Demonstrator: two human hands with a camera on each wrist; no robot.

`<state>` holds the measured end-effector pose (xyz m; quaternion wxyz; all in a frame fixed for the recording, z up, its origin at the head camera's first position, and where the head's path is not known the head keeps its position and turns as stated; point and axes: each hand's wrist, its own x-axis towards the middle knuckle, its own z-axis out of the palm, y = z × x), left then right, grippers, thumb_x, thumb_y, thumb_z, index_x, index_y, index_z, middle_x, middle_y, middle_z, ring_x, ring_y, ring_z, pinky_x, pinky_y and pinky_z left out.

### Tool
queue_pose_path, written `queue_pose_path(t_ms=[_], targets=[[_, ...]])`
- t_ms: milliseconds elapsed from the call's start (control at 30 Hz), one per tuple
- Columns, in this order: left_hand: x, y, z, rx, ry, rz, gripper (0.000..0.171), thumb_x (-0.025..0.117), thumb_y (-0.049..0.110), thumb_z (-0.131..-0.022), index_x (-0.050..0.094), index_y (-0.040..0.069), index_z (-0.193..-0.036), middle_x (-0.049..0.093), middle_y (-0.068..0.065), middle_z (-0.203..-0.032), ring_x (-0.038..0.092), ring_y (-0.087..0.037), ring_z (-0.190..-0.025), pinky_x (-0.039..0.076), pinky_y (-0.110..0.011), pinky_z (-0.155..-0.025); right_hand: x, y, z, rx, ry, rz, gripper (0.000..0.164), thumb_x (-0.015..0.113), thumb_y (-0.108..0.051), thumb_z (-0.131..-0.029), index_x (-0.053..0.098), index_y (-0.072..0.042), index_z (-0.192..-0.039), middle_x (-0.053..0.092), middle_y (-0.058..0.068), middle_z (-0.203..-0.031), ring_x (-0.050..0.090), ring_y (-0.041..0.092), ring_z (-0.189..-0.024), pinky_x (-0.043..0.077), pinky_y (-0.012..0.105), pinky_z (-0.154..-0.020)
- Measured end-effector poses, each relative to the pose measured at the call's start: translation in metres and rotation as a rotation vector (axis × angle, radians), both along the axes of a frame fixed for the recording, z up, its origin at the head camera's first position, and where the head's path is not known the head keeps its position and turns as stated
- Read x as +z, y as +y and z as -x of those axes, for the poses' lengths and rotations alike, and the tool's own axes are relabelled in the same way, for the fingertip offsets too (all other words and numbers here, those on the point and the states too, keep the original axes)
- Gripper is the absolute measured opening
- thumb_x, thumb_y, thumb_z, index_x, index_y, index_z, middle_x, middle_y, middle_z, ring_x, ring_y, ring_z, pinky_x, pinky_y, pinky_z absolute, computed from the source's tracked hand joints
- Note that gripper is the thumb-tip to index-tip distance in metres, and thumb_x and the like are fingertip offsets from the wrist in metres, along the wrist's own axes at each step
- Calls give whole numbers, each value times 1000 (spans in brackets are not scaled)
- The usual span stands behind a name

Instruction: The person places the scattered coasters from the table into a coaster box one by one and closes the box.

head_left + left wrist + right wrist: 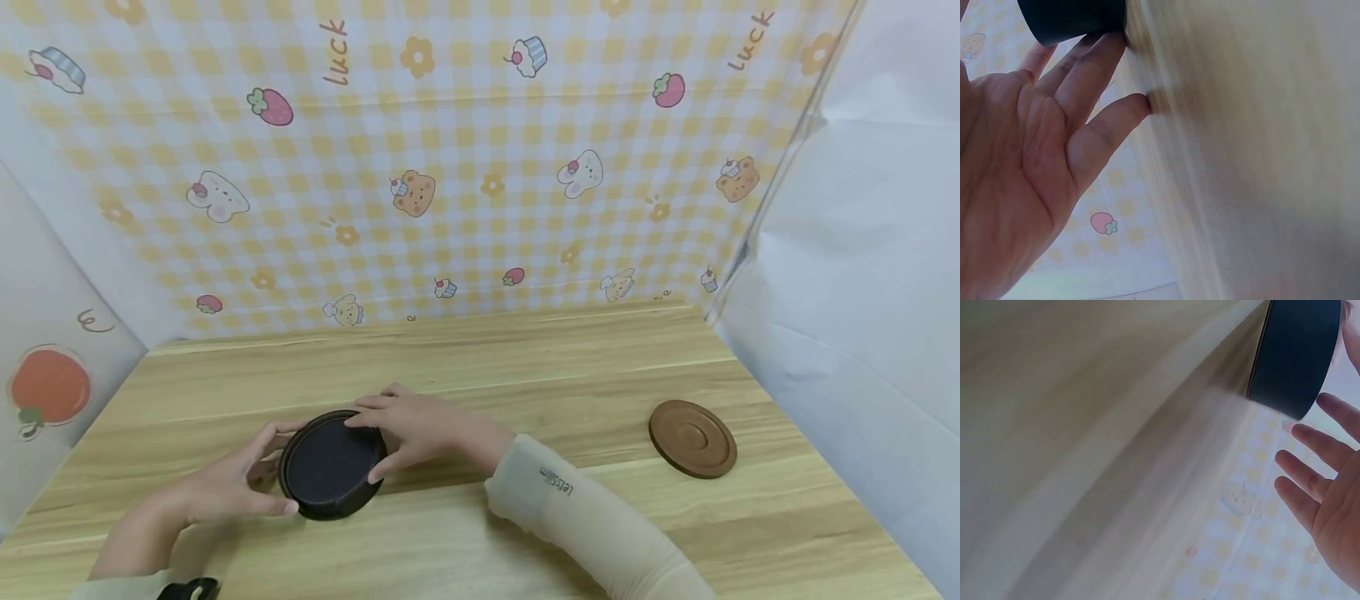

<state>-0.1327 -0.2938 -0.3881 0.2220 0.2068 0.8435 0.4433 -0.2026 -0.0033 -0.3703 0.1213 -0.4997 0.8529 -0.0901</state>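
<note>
A low, round black case (333, 462) with a raised rim and stitched edge sits on the wooden table, left of the middle. My left hand (225, 483) holds it from the left, thumb at the front edge and fingers round the back left side. In the left wrist view, fingertips touch the dark side wall of the case (1075, 15). From the right, my right hand (420, 425) reaches over with spread fingers, its index finger and thumb at the rim. Its other fingers (1313, 447) stand apart from the case in the right wrist view.
A round brown wooden coaster (692, 439) with a ringed recess lies at the right of the table (480, 358). Behind the table hangs a yellow checked cloth (487, 233) with cartoon prints. White sheets (862, 275) close off both sides.
</note>
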Motion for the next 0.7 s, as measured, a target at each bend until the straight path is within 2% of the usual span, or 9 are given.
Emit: queue_pose_path(t_ms=[233,467,700], targets=[[-1,0,-1,-1,37,-7,87,77,11,-84,20,5,-150,34,-38,-146,42,-67,-124,40,-75,-93,2,40,2,-77,-39,63,74,68,-51,-90,41,-20,-152,29,5,-164,28,25,-150,34,39,-119],[-1,-1,0,-5,21,-12,88,76,12,-85,18,6,-151,31,-40,-147,40,-70,-124,39,-77,-92,6,78,5,-148,-6,91,74,69,-52,-89,44,-18,-150,32,8,-162,31,27,-148,35,42,-118],[-2,-1,0,-9,34,-13,88,77,12,-84,19,6,-150,32,-40,-147,41,-69,-124,43,-73,-91,7,114,2,-202,-41,135,72,71,-46,-89,46,-14,-149,32,11,-162,32,32,-147,37,48,-116]])
